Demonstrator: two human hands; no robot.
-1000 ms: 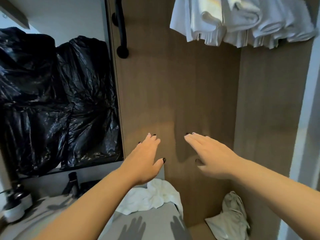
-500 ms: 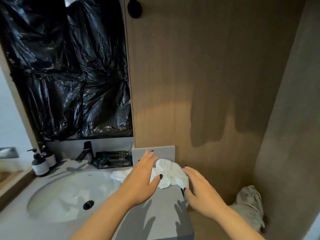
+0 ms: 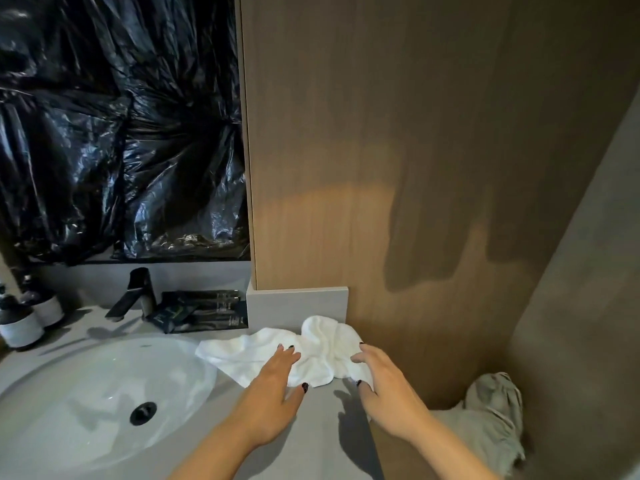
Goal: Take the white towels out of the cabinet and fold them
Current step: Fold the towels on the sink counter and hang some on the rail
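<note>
Head view: both hands down on one crumpled towel, that's all I get from here.
Left fingers: left hand (image 3: pixel 277 379) is flat, fingers straight and a bit spread, tips resting on the white towel (image 3: pixel 294 351). Nothing gripped. Looks to me like it's pinning the cloth so it won't slide.
Right fingers: right hand (image 3: pixel 381 382) is curled at the towel's right edge, thumb tucked under the hem. I'd call that a pinch on the edge, probably to pull it straight.
Towel spot: bunched on the grey counter (image 3: pixel 311 427), right beside the sink (image 3: pixel 86 393), back edge touching the little grey upstand at the wood panel (image 3: pixel 346 168).
Task status: my guess is spreading comes first, no fold done yet.
Other stuff: black faucet (image 3: pixel 133 292), two pump bottles (image 3: pixel 20 320) far left, black plastic sheet (image 3: pixel 121 133) over the mirror area, grey cloth (image 3: pixel 495 410) heaped low right.
</note>
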